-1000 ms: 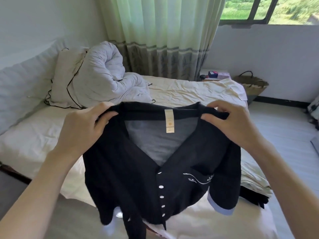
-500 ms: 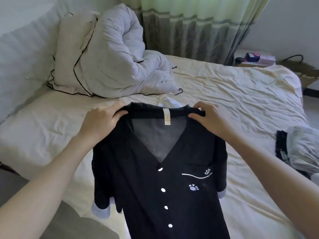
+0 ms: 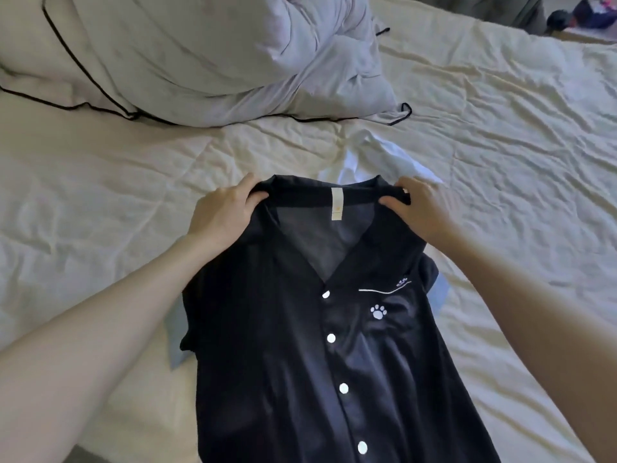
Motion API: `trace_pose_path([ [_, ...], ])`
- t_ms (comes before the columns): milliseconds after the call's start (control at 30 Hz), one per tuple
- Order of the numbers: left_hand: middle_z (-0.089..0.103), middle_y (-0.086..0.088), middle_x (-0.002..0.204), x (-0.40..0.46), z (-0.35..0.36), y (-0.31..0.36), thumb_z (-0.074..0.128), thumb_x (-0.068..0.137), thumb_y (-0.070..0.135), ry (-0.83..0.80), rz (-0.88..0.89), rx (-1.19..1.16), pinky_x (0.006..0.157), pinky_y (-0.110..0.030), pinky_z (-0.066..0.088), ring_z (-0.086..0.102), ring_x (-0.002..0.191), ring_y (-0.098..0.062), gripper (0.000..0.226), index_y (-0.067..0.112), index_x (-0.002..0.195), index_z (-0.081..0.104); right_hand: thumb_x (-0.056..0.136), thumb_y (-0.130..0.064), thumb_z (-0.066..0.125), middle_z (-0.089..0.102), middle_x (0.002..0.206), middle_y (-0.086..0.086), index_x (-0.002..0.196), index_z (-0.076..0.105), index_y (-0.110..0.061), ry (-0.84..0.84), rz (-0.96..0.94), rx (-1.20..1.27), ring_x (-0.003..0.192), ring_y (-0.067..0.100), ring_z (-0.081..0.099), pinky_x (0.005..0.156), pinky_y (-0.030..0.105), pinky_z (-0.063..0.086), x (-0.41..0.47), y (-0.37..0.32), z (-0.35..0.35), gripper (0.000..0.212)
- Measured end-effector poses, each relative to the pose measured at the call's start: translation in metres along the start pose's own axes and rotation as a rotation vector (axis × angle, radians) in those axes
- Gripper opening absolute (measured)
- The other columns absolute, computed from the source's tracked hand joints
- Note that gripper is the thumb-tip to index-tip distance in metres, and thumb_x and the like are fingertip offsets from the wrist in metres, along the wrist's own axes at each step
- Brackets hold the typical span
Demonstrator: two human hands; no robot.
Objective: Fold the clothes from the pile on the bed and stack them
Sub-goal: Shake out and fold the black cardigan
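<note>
**Two hands hold a black shirt by its collar**

A black shirt (image 3: 277,345) lies front side up on the bed (image 3: 500,162), near the person. The left hand (image 3: 224,212) holds the left end of the collar, with its fingers (image 3: 247,184) curled round the cloth. The right hand (image 3: 421,208) holds the right end the same way, pinching the collar. The shirt has a row of white buttons (image 3: 331,338) down the middle and a white paw print (image 3: 378,311) on the chest. A pale tag (image 3: 336,206) hangs inside the neck. A white cloth (image 3: 394,158) peeks out just behind the collar. A puffy grey blanket (image 3: 207,51) sits bunched up at the far side of the bed.
</note>
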State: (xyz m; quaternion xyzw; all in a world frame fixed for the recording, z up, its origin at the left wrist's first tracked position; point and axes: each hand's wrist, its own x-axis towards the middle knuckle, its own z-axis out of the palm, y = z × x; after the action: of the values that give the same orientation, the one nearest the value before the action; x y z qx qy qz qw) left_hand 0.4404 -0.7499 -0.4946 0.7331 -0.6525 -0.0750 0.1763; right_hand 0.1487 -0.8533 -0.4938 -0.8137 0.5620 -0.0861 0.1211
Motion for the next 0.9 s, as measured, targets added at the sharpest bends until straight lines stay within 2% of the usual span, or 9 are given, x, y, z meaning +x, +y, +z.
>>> trace_pose_path([
  [200,0.061,-0.006,0.069,0.038,0.054,-0.026,0.041,0.098,0.039,0.004,-0.054,-0.011,0.054,-0.036,0.040,0.058,0.066,-0.034,0.029,0.014,0.112,0.049,0.091,-0.043,0.056,0.063,0.095,0.008,0.102,0.060,-0.010,0.034,0.065,0.006,0.079,0.025,0.052,0.060,0.029,0.023,0.044,0.007,0.044,0.036],
  [267,0.056,-0.003,0.066,0.043,0.072,-0.033,0.042,0.097,0.041,0.039,-0.061,0.013,0.052,-0.033,0.036,0.059,0.065,-0.034,0.034,0.011,0.113,0.049,0.091,-0.045,0.054,0.063,0.102,0.009,0.105,0.059,-0.011,-0.010,0.098,0.005,0.088,0.028,0.054,0.066,0.034,0.035,0.054,0.007,0.060,0.038],
  [300,0.059,-0.002,0.072,0.045,0.080,-0.037,0.042,0.097,0.044,0.041,-0.092,-0.007,0.054,-0.034,0.039,0.060,0.070,-0.031,0.038,0.012,0.116,0.048,0.091,-0.047,0.053,0.061,0.110,0.009,0.111,0.057,-0.013,-0.037,0.120,-0.003,0.101,0.030,0.053,0.077,0.038,0.040,0.057,0.008,0.067,0.040],
  [367,0.062,-0.002,0.101,0.044,0.094,-0.046,0.043,0.095,0.048,-0.006,-0.208,-0.114,0.070,-0.037,0.044,0.060,0.091,-0.025,0.044,0.017,0.127,0.042,0.091,-0.049,0.052,0.052,0.128,0.008,0.128,0.050,-0.018,-0.076,0.144,-0.041,0.121,0.031,0.042,0.097,0.043,0.030,0.057,0.009,0.080,0.048],
  [500,0.051,-0.011,0.133,0.010,0.110,-0.081,0.040,0.098,0.033,-0.166,-0.254,-0.074,0.093,-0.046,0.037,0.048,0.118,-0.033,0.045,0.014,0.138,0.036,0.095,-0.043,0.047,0.037,0.145,0.010,0.144,0.034,-0.017,-0.062,0.106,-0.048,0.136,0.030,0.026,0.112,0.046,0.017,0.027,0.002,0.104,0.057],
  [567,0.050,-0.017,0.133,-0.014,0.110,-0.102,0.040,0.098,0.022,-0.224,-0.275,0.001,0.093,-0.049,0.036,0.046,0.118,-0.038,0.041,0.011,0.138,0.040,0.097,-0.040,0.044,0.032,0.151,0.009,0.145,0.034,-0.016,-0.077,0.035,-0.083,0.143,0.027,0.020,0.116,0.049,0.010,0.003,-0.008,0.118,0.055],
  [667,0.050,-0.019,0.131,-0.048,0.100,-0.131,0.040,0.097,0.012,-0.274,-0.359,0.097,0.092,-0.050,0.037,0.047,0.116,-0.041,0.038,0.009,0.135,0.046,0.095,-0.030,0.053,0.040,0.147,0.014,0.138,0.047,-0.010,-0.055,-0.112,-0.034,0.140,0.032,0.031,0.114,0.057,0.016,-0.039,-0.035,0.140,0.048],
  [767,0.054,-0.017,0.123,-0.077,0.085,-0.157,0.051,0.095,0.020,-0.320,-0.416,0.179,0.091,-0.049,0.036,0.048,0.113,-0.040,0.034,0.014,0.128,0.054,0.092,-0.029,0.056,0.046,0.142,0.014,0.133,0.054,-0.010,-0.082,-0.212,0.022,0.135,0.033,0.039,0.109,0.059,0.024,-0.078,-0.070,0.164,0.045],
  [900,0.067,-0.009,0.101,-0.098,0.078,-0.174,0.060,0.090,0.027,-0.341,-0.491,0.125,0.085,-0.038,0.032,0.052,0.101,-0.032,0.019,0.012,0.102,0.064,0.091,-0.037,0.051,0.047,0.143,0.011,0.133,0.054,-0.015,-0.232,-0.317,0.032,0.134,0.031,0.041,0.106,0.061,0.031,-0.114,-0.109,0.191,0.048],
])
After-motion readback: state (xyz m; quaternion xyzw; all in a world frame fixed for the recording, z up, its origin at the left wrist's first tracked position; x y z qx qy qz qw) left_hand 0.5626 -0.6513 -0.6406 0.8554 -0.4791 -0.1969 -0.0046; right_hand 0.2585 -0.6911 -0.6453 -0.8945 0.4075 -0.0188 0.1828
